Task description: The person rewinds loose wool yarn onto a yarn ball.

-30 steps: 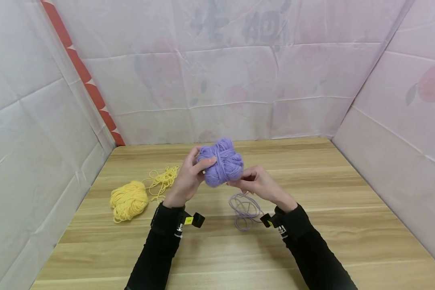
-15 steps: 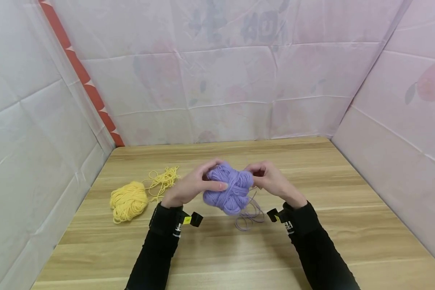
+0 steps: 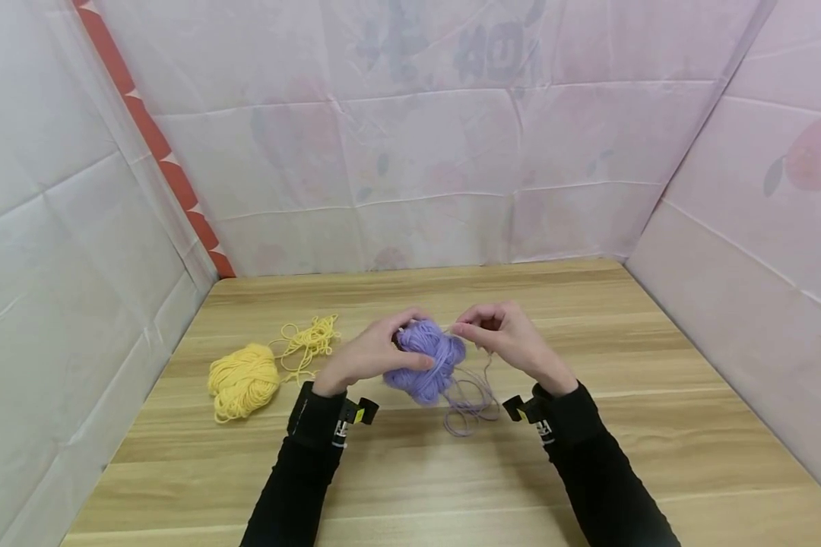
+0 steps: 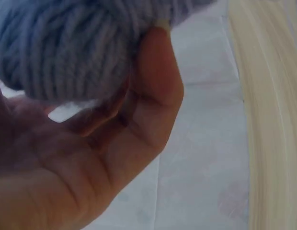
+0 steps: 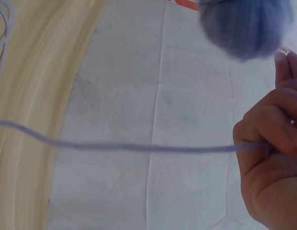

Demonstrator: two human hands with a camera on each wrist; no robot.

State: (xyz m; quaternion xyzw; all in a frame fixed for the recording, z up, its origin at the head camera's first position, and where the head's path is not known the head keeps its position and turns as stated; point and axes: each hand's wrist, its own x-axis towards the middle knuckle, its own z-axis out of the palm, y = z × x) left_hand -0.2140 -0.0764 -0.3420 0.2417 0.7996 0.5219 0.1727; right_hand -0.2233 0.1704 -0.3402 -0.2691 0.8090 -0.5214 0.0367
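Note:
My left hand (image 3: 376,351) grips a ball of purple yarn (image 3: 429,368) above the table, its thumb lying across the front of the windings. In the left wrist view the thumb presses the side of the purple yarn ball (image 4: 67,52). Just right of the ball, my right hand (image 3: 509,338) pinches a purple strand between thumb and fingers. The right wrist view shows that strand (image 5: 153,148) running from the curled fingers toward the table. Loose purple loops (image 3: 470,406) lie on the wood below both hands.
A yellow yarn ball (image 3: 245,381) rests on the wooden table (image 3: 410,471) at the left, with a loose yellow tangle (image 3: 309,340) beside it. Pale sheets (image 3: 417,152) wall the table at the back and both sides.
The purple ball first came down and right, then turned and shifted slightly left in my left hand. My right hand moved up and right, and a gap now separates it from the ball.

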